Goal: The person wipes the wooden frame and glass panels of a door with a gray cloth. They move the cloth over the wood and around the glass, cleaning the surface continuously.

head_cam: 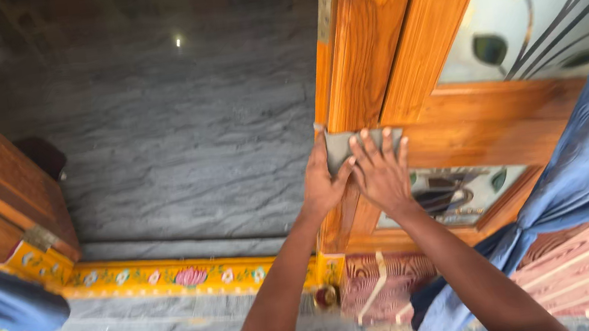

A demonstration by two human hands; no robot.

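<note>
Head cam: sandpaper point(343, 145) under fingers point(377, 148)

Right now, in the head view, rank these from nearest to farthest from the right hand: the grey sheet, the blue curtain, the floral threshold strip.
1. Grey sheet: under the right hand, on the door edge.
2. Blue curtain: off to the right.
3. Floral threshold strip: low, to the left.

Daylight falls bright and warm on the wooden door point(399, 38) and the yellow painted threshold point(172, 274) — the room beyond lies dimmer. A small glare spot glints on the polished grey floor point(183, 127) near its far edge. Straight lines bow toward the corners — wide-lens distortion. Focus is fairly sharp throughout.
</note>
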